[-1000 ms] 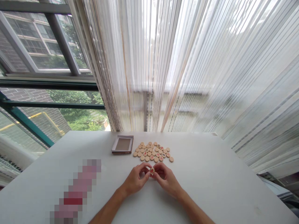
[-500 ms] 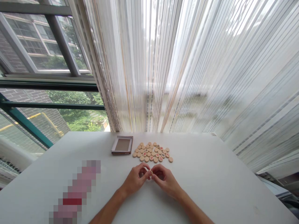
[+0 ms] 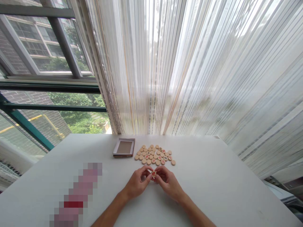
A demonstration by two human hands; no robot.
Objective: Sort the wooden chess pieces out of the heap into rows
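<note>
A round wooden chess piece (image 3: 153, 173) with a red character is pinched between the fingertips of both my hands, just above the white table (image 3: 213, 176). My left hand (image 3: 138, 182) grips it from the left and my right hand (image 3: 167, 180) from the right, the fingers of both curled. Beyond my hands lies a flat cluster of several more wooden pieces (image 3: 155, 155), some showing red or dark characters, others blank. An open shallow box (image 3: 124, 147) with a brown inside sits left of the cluster.
A blurred pink and red patch (image 3: 77, 195) lies on the table's left side. Sheer striped curtains (image 3: 189, 69) hang behind the table's far edge. A window with dark frames (image 3: 47, 82) is at the left.
The piece between my fingers has been turned: half a second ago it showed its edge, now its red face shows again. My hands stayed in place.
</note>
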